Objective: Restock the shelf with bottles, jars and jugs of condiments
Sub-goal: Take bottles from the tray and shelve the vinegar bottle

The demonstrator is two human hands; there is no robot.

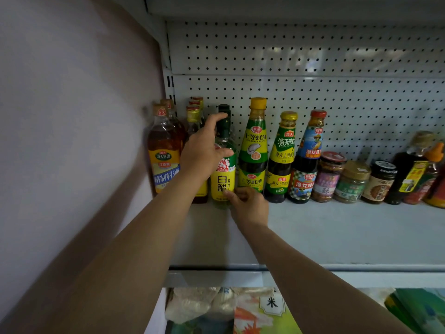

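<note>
Steadying the clear white-vinegar bottle with the yellow label and dark green cap (222,165), you use both hands at once. Your left hand (204,148) wraps its grip around the bottle's neck and shoulder, thumb across the front, which keeps the tall bottle upright. Your right hand (248,203) pinches the base with thumb and curled fingers, probably to nudge the foot into line. The bottle stands on the pale grey metal shelf (337,232), in the back row between the amber cooking-wine bottles (165,153) on its left and the green-and-yellow oyster sauce bottle with the orange cap (255,145) just beside it on the right. Short glass jars (351,182) follow farther right, so the tall bottles sit grouped at the wall end.
</note>
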